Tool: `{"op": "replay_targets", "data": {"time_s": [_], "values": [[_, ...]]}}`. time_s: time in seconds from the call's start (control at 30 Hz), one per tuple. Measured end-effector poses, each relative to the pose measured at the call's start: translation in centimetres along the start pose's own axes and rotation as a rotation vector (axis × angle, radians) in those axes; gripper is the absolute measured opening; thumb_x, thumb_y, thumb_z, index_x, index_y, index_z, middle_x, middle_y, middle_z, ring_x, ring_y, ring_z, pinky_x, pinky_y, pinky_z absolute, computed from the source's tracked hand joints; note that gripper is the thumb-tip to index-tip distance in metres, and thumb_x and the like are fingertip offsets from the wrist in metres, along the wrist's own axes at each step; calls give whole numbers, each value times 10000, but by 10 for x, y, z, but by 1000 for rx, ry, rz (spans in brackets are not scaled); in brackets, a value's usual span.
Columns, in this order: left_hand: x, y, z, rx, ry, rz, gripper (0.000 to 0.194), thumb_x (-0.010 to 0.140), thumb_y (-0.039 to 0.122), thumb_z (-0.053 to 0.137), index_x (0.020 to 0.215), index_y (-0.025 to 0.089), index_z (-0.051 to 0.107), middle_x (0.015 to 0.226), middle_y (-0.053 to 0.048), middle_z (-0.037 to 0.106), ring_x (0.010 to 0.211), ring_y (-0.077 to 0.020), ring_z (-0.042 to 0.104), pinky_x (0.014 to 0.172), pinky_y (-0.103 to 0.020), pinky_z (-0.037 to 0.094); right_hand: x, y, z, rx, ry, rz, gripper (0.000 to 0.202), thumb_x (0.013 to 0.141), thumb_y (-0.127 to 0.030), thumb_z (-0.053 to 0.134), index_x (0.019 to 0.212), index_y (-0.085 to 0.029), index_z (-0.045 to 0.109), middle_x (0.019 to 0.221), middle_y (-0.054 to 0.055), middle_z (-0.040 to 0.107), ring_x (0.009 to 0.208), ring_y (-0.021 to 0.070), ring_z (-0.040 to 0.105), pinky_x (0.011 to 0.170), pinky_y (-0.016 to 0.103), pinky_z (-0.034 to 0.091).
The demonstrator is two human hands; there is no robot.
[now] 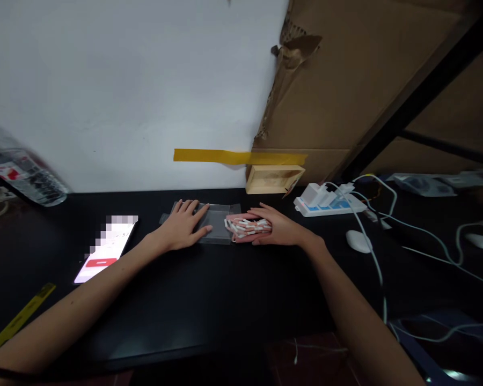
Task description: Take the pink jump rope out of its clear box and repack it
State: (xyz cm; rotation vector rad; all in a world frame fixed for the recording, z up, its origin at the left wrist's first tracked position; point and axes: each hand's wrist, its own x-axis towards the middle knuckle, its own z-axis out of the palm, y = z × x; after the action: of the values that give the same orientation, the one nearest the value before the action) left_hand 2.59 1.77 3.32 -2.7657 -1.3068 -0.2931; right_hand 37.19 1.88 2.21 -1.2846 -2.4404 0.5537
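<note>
A clear plastic box point(221, 219) lies flat on the black table, its open end facing right. My left hand point(185, 226) rests on its left part with the fingers spread. At the box's right end is a pink holder point(247, 228) filled with several small white and pink pieces. My right hand point(276, 225) is wrapped round the right side of this holder, thumb at the near edge and fingers at the far edge. The holder's left end touches or overlaps the box's right end. Its right end is hidden in my palm.
A lit phone point(108, 249) lies left, with a plastic bottle point(32, 177) behind it. A wooden tray point(273, 179) leans at the back. Right are a white power strip point(330, 202), cables and a white mouse point(358, 241). A yellow strip point(24, 316) lies front left.
</note>
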Motion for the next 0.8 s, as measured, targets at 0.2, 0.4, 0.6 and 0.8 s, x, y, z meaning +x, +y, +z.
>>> {"op": "replay_targets", "data": {"time_s": [0.2, 0.4, 0.6, 0.8], "values": [[-3, 10, 1, -3, -16, 33, 710, 987, 645, 286, 1527, 186, 330, 1506, -180, 428, 1415, -388, 344, 1160, -594, 207, 5, -1, 4, -39, 20, -77, 841, 703, -549, 812, 1433, -248, 520, 1458, 115, 553, 1462, 346, 347, 1187, 607, 278], [-5, 32, 10, -40, 0, -110, 736, 977, 651, 307, 1526, 161, 324, 1561, -184, 369, 1476, -403, 238, 1181, -603, 154, 11, -8, 19, -41, 129, -93, 754, 795, -541, 713, 1440, -213, 502, 1479, 137, 524, 1493, 355, 272, 1191, 632, 254], [-5, 37, 15, -70, 65, -132, 685, 967, 642, 355, 1507, 219, 353, 1560, -136, 391, 1470, -396, 257, 1175, -613, 180, 21, -29, 43, 12, 202, -102, 569, 937, -474, 540, 1429, -193, 494, 1417, 152, 577, 1438, 329, 391, 1212, 622, 197], [-4, 38, 8, -63, 36, -153, 660, 971, 597, 381, 1485, 183, 395, 1544, -158, 411, 1462, -388, 286, 1177, -593, 203, 21, -29, 37, 216, 174, 52, 538, 920, -419, 566, 1405, -190, 525, 1497, 131, 508, 1505, 343, 242, 1164, 580, 322]]}}
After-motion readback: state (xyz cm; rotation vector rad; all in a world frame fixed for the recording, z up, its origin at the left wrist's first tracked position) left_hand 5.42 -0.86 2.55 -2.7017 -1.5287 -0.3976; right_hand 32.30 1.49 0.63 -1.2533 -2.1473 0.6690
